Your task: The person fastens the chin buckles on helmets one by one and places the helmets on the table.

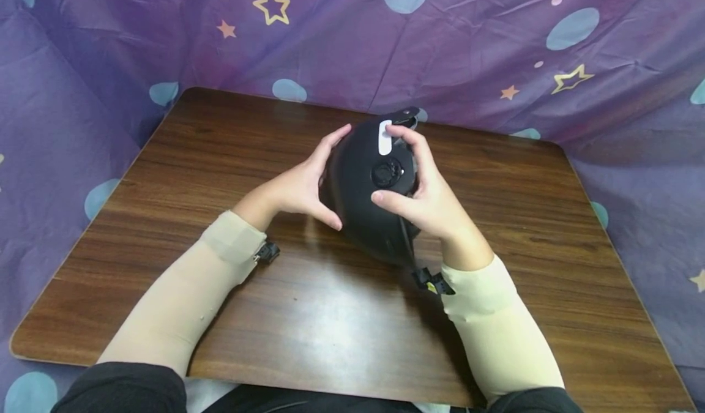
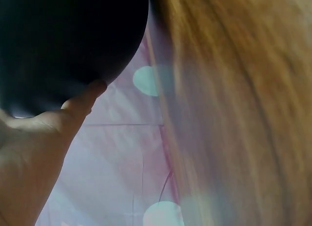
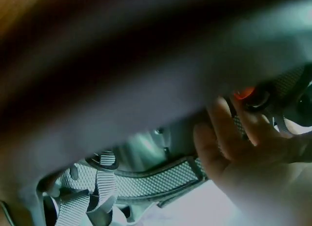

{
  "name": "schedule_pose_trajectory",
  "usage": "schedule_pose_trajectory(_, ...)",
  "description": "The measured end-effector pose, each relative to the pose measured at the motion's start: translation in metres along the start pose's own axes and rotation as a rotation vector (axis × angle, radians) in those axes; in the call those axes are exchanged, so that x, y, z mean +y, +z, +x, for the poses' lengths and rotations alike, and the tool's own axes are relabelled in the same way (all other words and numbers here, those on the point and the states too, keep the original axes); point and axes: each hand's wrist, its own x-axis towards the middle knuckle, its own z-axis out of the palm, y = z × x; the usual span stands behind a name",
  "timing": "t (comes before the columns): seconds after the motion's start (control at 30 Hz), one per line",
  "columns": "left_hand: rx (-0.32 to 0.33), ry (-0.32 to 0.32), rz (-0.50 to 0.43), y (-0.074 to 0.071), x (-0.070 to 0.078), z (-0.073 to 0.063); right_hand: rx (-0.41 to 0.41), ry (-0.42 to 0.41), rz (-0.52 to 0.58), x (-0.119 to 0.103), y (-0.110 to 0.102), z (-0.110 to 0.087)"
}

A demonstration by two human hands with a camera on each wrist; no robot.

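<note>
Both hands are on a black helmet [image 1: 360,199] tilted on its side above the middle of the table. Its smooth shell bears a white oblong patch [image 1: 384,147] and a round black fitting [image 1: 387,172]. My left hand [image 1: 300,183] holds the shell's left side, thumb and forefinger spread apart; its other fingers are hidden. On the right, my right hand [image 1: 435,199] grips the rim, its thumb over the shell. In the right wrist view, grey webbing straps [image 3: 156,187] and a small red part [image 3: 243,93] show inside the helmet, near the fingers.
The brown wooden table [image 1: 264,315] has a glare patch near its front edge. A purple curtain [image 1: 330,40] with stars and blue ovals hangs behind and at both sides. Small black cameras sit at both wrists, the right one [image 1: 432,281] close below the helmet.
</note>
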Motion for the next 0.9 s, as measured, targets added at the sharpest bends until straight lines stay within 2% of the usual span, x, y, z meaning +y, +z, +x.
schedule_pose_trajectory(0.17,0.001,-0.001,0.013,0.000,0.000,0.000,0.016,-0.032,0.060,0.003,0.000,0.001)
schedule_pose_trajectory(0.57,-0.024,-0.011,-0.108,-0.008,-0.009,-0.005,0.113,-0.106,0.127,0.007,-0.003,0.003)
schedule_pose_trajectory(0.63,-0.026,-0.012,-0.117,-0.009,-0.010,-0.005,0.124,-0.117,0.191,0.007,-0.003,0.003)
schedule_pose_trajectory(0.8,-0.016,-0.011,-0.133,-0.013,-0.012,-0.005,0.144,-0.121,0.436,0.008,-0.003,0.003)
schedule_pose_trajectory(0.9,-0.002,-0.021,-0.154,-0.016,-0.014,-0.006,0.162,-0.111,0.519,0.010,-0.004,0.003)
